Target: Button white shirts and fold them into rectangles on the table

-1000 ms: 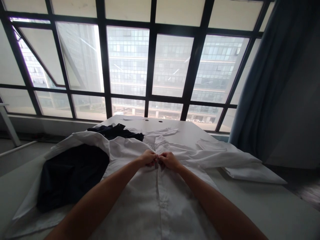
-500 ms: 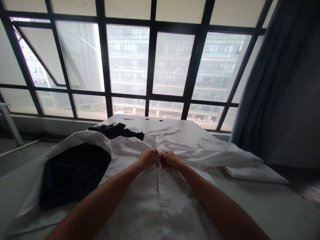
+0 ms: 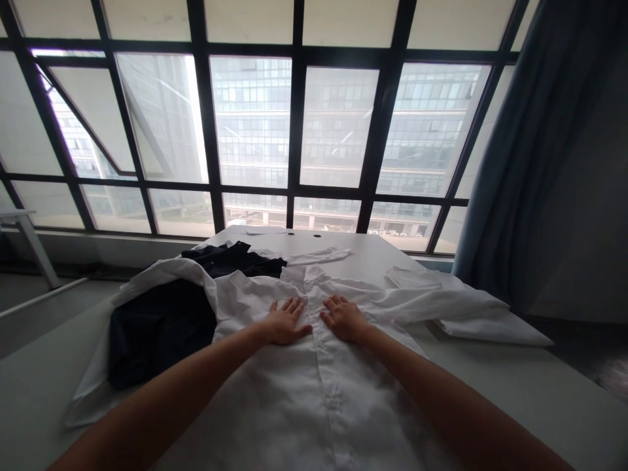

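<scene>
A white shirt [image 3: 275, 392] lies spread before me, its front seam running down the middle and its collar at the far end. My left hand [image 3: 287, 320] rests on the fabric just left of that seam, fingers spread and thumb pointing toward the seam. Right of the seam, my right hand [image 3: 343, 318] lies on the shirt with its fingers stretched out. Neither hand holds anything. One sleeve reaches to the right across the table. Small details along the seam are too dim to make out.
Dark cloth [image 3: 164, 327], partly wrapped in white fabric, lies at left. Behind it is a dark garment [image 3: 235, 260]. Folded white cloth [image 3: 490, 330] sits at right on the white table [image 3: 520, 392]. A dark curtain [image 3: 510, 170] hangs at right, beside tall windows.
Both hands were pinching the shirt together at the seam. They have let go, moved apart to either side, and now lie flat on the fabric.
</scene>
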Motion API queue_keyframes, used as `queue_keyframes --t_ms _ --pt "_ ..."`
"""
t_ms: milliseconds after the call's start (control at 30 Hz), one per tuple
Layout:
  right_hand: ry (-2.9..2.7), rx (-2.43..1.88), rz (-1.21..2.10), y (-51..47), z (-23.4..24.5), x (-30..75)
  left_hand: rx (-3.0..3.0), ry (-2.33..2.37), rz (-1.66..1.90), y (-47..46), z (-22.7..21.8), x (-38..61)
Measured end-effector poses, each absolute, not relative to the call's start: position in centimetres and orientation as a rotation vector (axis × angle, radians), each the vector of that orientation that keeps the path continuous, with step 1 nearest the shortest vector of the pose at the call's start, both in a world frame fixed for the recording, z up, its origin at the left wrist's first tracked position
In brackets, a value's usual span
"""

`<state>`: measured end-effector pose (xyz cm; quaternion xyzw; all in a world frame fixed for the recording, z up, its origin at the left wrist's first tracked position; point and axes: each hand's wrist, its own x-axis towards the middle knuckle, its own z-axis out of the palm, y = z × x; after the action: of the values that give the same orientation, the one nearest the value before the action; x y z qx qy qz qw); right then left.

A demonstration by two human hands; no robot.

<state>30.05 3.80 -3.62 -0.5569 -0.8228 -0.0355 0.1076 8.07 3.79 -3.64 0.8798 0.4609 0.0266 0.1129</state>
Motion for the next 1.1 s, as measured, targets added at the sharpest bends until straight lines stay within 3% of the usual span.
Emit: queue_keyframes --t_ms 200,433,600,933,1100 --pt "-2.413 -1.742 0.003 3.5 -0.8 29.6 2.625 1.247 0.101 4.2 -1.2 8.0" --pt "-2.199 -1.75 -0.087 10.0 -0.7 28.3 2.624 1.726 0.592 11.7 -0.8 8.7" --pt "-2.228 -1.667 -0.07 13.5 -1.5 27.1 2.58 1.844 0.584 16.0 -1.8 8.4" --pt "-2.161 -1.382 0.062 12.7 -2.3 25.4 2.687 1.344 1.091 13.7 -2.1 6.7" --pt "-2.242 -1.408 0.092 11.7 -2.6 24.1 2.303 1.202 1.374 13.0 -3.4 6.3"
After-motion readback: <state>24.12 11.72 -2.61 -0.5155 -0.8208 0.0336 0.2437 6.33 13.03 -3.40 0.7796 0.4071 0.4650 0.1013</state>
